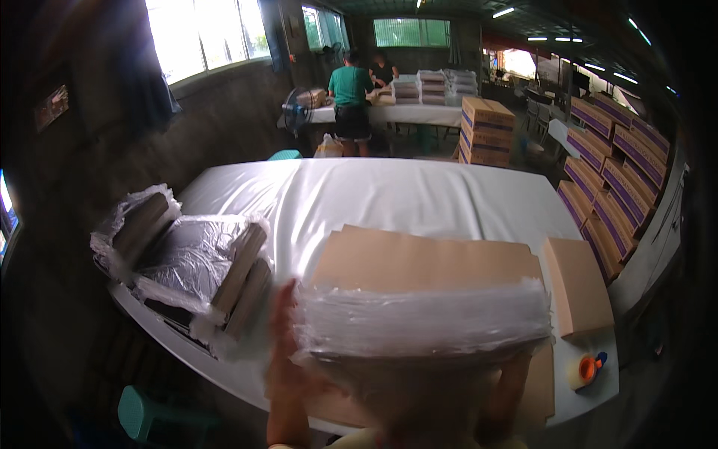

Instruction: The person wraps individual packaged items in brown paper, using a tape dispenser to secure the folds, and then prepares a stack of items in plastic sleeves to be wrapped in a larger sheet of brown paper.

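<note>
Blur smears both hands in my head view. The left hand (288, 344) holds the left end of a plastic-wrapped stack (426, 322), fingers stretched up along its side; the right hand (514, 374) is at the lower right corner, its fingers hidden, so I can't tell how they are set. The stack covers the middle of some flat brown cardboard (426, 260), and its underside is too dark for me to see whether the two touch. On the left of the white-covered table (359, 187) lie wrapped bundles (191, 251), partly obscured by glare; on its right, a brown cardboard piece (577, 288) and a tape dispenser (587, 370). A teal stool (140, 411) fades into shadow. Beyond, I make out two people (350, 86), a fan (297, 112), bright windows (209, 34) and stacked cartons (609, 179).
</note>
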Motion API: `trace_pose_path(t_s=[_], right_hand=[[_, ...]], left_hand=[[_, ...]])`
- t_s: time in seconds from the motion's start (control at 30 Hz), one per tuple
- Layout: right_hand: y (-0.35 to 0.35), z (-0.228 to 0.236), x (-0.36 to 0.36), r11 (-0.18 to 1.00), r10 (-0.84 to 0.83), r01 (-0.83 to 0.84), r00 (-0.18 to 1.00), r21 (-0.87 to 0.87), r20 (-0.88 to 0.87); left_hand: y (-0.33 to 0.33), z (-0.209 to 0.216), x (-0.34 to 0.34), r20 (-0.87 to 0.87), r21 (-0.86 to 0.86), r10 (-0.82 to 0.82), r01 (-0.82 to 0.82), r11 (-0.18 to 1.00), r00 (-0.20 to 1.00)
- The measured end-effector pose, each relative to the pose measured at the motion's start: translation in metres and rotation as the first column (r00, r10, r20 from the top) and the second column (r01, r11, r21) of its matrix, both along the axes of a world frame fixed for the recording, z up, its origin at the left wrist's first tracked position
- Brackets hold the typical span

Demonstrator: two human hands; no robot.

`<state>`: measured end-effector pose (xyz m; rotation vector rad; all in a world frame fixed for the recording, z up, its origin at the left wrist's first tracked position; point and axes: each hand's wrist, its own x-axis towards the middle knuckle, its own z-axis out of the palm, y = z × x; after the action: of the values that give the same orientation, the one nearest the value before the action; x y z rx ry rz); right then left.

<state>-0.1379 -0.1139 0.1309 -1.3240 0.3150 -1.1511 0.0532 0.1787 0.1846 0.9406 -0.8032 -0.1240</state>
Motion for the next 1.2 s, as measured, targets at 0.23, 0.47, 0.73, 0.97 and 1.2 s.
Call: trace_pose_path(t_s=[0.23, 0.47, 0.73, 0.97, 1.2], right_hand=[[-0.006, 0.025, 0.011, 1.000, -0.009, 0.010, 0.994, -0.012, 0.111], [0.004, 0.103, 0.015, 0.980, 0.036, 0.034, 0.939, -0.197, 0.342], [0.047, 0.214, 0.020, -0.048, -0.512, -0.614, 0.693, -0.788, -0.508], [0.041, 0.185, 0.037, -0.040, -0.520, -0.515, 0.743, -0.856, -0.422], [0.033, 0.182, 0.045, 0.125, -0.368, -0.454, 0.805, -0.882, -0.466]], left_hand=[[-0.053, 0.146, -0.039, 0.967, 0.220, -0.234, -0.777, 0.589, 0.097], [-0.065, 0.128, -0.025, 0.856, 0.474, -0.449, -0.740, 0.477, 0.258], [-0.071, 0.128, -0.021, 0.847, 0.491, -0.447, -0.745, 0.451, 0.288], [-0.070, 0.127, -0.027, 0.921, 0.388, -0.234, -0.782, 0.487, 0.311], [-0.078, 0.114, -0.021, 0.931, 0.364, -0.165, -0.789, 0.495, 0.326]])
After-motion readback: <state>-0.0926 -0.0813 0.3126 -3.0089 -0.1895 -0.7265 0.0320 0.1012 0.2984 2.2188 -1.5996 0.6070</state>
